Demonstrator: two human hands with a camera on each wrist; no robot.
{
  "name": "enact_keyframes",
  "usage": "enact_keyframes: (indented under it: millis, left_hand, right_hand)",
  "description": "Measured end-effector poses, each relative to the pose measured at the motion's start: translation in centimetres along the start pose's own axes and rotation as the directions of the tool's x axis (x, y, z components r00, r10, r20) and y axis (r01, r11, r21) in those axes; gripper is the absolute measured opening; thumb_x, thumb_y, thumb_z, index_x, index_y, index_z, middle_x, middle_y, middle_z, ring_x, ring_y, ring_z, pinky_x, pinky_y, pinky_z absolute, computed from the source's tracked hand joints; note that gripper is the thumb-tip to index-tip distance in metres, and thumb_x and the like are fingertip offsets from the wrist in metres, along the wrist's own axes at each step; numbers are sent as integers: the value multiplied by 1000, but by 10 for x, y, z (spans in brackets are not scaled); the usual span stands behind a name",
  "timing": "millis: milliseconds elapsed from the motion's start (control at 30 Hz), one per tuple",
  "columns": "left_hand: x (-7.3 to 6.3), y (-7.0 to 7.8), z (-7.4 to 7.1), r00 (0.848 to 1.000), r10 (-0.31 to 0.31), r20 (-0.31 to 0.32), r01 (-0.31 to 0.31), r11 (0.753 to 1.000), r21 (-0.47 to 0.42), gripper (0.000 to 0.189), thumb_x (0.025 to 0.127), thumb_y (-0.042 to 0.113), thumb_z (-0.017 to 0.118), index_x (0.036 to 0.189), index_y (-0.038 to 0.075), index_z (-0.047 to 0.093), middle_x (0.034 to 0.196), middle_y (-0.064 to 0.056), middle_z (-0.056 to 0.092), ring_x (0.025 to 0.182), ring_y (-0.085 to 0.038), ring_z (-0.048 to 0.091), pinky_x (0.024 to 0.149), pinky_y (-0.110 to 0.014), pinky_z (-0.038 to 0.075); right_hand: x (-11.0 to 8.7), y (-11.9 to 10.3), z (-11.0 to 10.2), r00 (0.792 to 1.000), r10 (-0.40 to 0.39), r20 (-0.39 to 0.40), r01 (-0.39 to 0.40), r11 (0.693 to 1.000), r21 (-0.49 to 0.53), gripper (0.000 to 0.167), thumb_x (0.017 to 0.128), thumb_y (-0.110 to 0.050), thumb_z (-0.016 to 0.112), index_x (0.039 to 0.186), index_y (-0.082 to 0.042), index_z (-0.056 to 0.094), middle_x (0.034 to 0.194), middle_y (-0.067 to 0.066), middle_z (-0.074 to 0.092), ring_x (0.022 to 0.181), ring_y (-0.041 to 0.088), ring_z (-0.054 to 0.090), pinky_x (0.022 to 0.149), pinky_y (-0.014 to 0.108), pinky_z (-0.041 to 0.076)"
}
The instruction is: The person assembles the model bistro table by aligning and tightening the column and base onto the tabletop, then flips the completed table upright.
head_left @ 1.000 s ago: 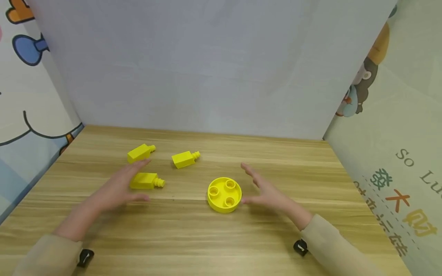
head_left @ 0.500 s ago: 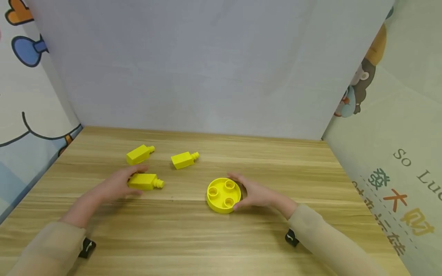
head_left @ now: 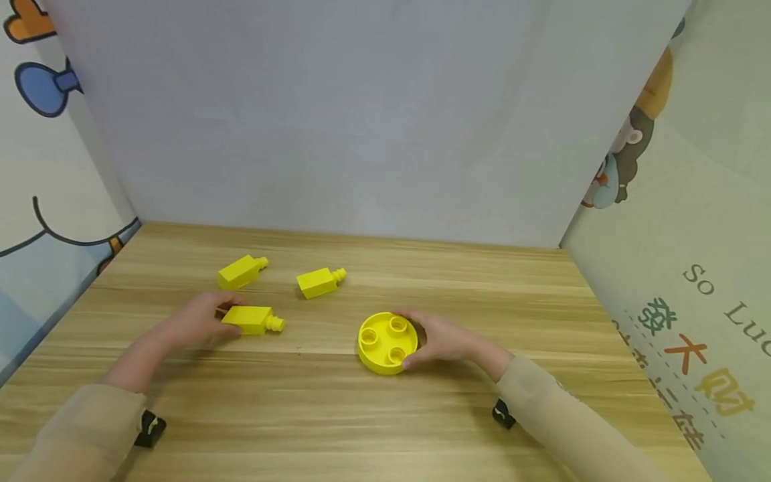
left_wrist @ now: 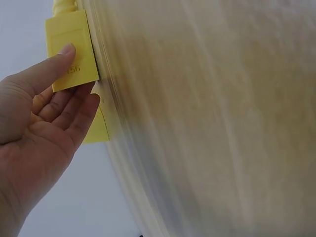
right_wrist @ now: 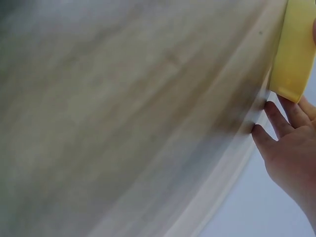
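Observation:
My left hand (head_left: 195,323) holds a yellow rectangular block with a threaded screw end (head_left: 248,319), which lies on its side with the threads pointing right. In the left wrist view the thumb presses the block's face (left_wrist: 83,37), marked with small raised characters, and other fingers lie behind it. To the right, a round yellow base (head_left: 378,367) with three ring-shaped sockets sits flat on the table, sockets up. My right hand (head_left: 446,339) grips its right rim between thumb and fingers. The right wrist view shows only the base's side wall (right_wrist: 293,49), partly cut off.
Two more yellow threaded blocks lie farther back: one at the left (head_left: 239,273), another nearer the middle (head_left: 317,284). The wooden table (head_left: 337,428) ends at a grey-white backdrop (head_left: 361,134), with printed cloths on both sides.
The left hand has drawn back over the nearest block and taken hold of its rear end. My right hand has moved left and closed on the round base's rim.

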State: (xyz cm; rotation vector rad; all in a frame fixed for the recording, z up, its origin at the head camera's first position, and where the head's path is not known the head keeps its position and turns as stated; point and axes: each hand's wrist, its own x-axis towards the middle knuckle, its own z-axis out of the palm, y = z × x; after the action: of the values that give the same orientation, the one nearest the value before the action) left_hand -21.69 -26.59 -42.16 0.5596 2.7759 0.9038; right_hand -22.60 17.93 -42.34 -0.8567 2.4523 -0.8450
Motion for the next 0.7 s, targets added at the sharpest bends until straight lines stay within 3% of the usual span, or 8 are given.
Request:
enact_keyframes:
  millis: [233,533,700]
  left_hand:
    - [-2,12,-7,998,25,-49,-25,1000,-5,47,81,17,74,119,-6,58,113,-22,62,102,-37,59,84,-48,51]
    - [2,42,-18,996,40,-77,-43,998,-34,46,84,20,72,121,0,56,113,-19,59,101,-35,60,81,-44,53]
    - [5,60,-21,991,68,-115,-72,997,-28,43,83,15,73,120,2,58,118,-19,58,103,-34,59,83,-44,53]
  right_hand:
    - [-1,-4,-1,1000,-19,4,19,999,-27,96,70,-41,82,147,-13,32,149,7,37,138,23,32,114,42,23]
    - [-2,-5,-2,1000,-13,2,13,999,-46,96,71,-43,80,148,-14,30,150,8,35,138,25,31,114,43,23]
    - [-2,-5,-4,1000,-1,6,2,999,-36,96,71,-42,81,148,-15,30,150,8,35,138,25,31,114,44,23]
